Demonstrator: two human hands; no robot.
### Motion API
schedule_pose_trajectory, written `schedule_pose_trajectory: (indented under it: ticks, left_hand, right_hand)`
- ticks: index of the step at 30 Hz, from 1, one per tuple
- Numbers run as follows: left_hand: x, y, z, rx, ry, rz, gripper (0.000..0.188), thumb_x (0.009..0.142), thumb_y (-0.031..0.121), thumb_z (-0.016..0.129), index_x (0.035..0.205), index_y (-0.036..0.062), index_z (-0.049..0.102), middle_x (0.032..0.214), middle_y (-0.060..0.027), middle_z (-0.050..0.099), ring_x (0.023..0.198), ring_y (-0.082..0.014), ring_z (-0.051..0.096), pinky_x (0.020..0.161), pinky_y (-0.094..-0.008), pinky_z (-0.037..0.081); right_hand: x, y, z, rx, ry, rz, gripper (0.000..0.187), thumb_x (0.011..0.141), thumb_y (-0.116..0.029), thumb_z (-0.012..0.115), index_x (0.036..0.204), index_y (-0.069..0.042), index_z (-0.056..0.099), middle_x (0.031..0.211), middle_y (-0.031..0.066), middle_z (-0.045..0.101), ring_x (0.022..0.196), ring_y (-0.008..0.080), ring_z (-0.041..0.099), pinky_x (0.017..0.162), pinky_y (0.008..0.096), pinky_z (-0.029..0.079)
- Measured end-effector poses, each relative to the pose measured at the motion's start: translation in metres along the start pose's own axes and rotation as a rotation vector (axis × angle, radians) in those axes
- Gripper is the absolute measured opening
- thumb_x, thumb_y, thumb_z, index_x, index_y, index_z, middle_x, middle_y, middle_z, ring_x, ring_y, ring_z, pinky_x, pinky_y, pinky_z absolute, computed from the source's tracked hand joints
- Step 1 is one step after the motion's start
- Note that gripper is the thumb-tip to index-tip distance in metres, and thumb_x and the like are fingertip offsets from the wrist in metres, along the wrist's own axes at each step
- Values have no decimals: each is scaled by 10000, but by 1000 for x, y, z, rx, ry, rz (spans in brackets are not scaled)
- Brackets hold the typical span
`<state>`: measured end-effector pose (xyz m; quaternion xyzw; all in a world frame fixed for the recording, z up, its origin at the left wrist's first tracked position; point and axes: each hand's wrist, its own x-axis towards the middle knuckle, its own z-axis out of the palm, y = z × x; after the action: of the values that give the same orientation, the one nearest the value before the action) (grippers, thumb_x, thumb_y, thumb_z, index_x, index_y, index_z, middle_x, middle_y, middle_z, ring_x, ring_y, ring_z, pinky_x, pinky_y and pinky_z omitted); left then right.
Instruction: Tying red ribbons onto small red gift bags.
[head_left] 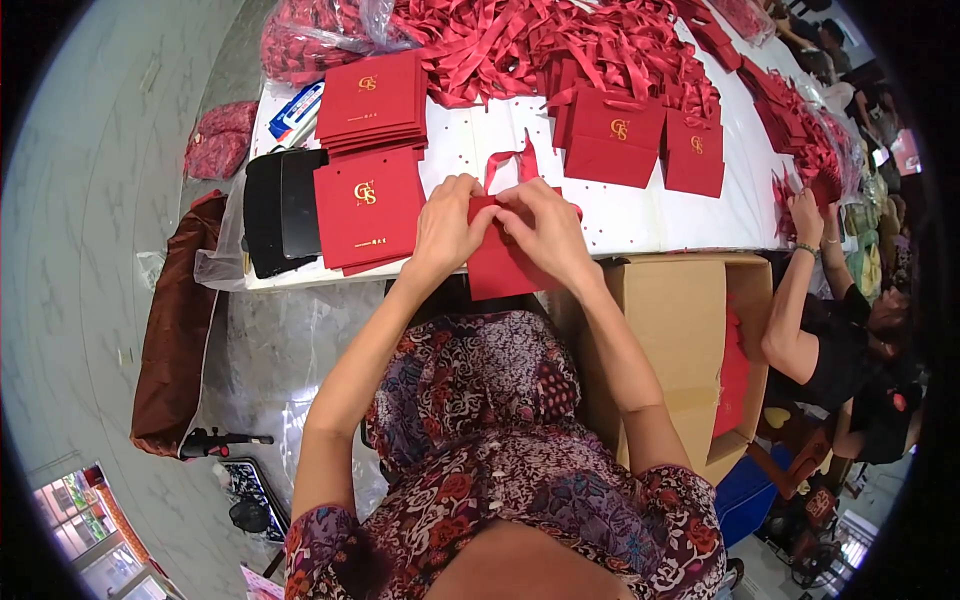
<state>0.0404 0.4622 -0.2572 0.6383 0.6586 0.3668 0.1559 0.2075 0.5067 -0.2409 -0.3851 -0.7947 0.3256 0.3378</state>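
A small red paper bag [503, 268] lies at the near edge of the white table, between my hands. My left hand [445, 225] grips its top edge, thumb and fingers pressed together. My right hand [548, 232] pinches the same edge from the other side, and the two thumbs nearly meet. Beyond my fingers a red ribbon loop [515, 156] stands up from the bag; its ends are hidden by my hands. To my left lie two stacks of flat red bags, a near stack [345, 222] and a far stack [350, 98], with gold print.
Ribbon-handled bags [610, 160] and a heap of red ribbons [500, 50] cover the table's far side. A dark phone [300, 205] lies beside the near stack. An open cardboard box [670, 340] with red pieces stands at right. Another person's arm [795, 290] works farther right.
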Motion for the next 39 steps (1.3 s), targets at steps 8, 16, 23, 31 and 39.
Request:
schedule_pose_trajectory:
  ticks: [8,16,23,31,39]
  left_hand:
    - [-7,14,-3,18,10,185,162,804,91,710,913,32,606,862,-107,597,830,-314,572,724,-406,463]
    - [-2,13,-8,-21,21,306,127,804,53,686,912,36,620,841,-110,569,802,-314,545,709,-421,459]
    - [-6,16,-4,-37,-43,112,142,809,105,714,868,27,612,810,-119,595,809,-328,574,707,-431,463]
    - [-3,-3,8,-77,-46,-108,186,797,148,740,863,22,620,846,-155,631,824,-338,625,731,-429,492]
    - [18,16,4,155,-53,-98,279,790,266,760,902,25,674,879,-150,646,780,-315,640,705,-406,504]
  right_hand:
    - [36,30,-16,-28,-329,115,188,867,-196,654,866,-22,723,734,127,665,694,263,642,679,370,503]
    - [44,59,4,378,-422,189,198,836,-194,682,878,-8,738,705,68,674,639,103,583,630,281,478]
    - [58,41,11,165,1,329,263,839,-271,680,847,-14,736,712,103,704,673,189,680,619,327,501]
    - [43,53,-18,-115,93,188,289,829,-296,703,811,-8,704,736,150,682,717,317,669,672,406,507]
    - [34,55,-4,-324,-5,285,253,792,-273,738,774,-28,677,816,155,670,768,336,653,685,443,500]
